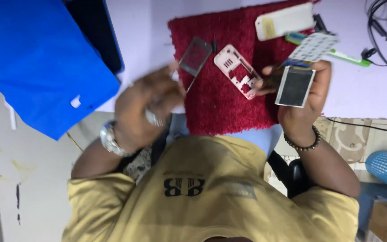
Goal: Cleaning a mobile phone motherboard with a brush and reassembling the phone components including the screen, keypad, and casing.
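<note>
A: Right hand up over the near right corner of the red mat; fingers wrapped around a phone board with its grey screen facing up and a keypad sheet fanning out above it.

B: And the left hand?

A: Blurred, just off the mat's left edge; fingers curled, and I can't tell what they pinch; a dark screen frame sits at its fingertips on the mat.

B: Mid-mat?

A: A pink phone frame; a white phone cover at the far edge.
</note>
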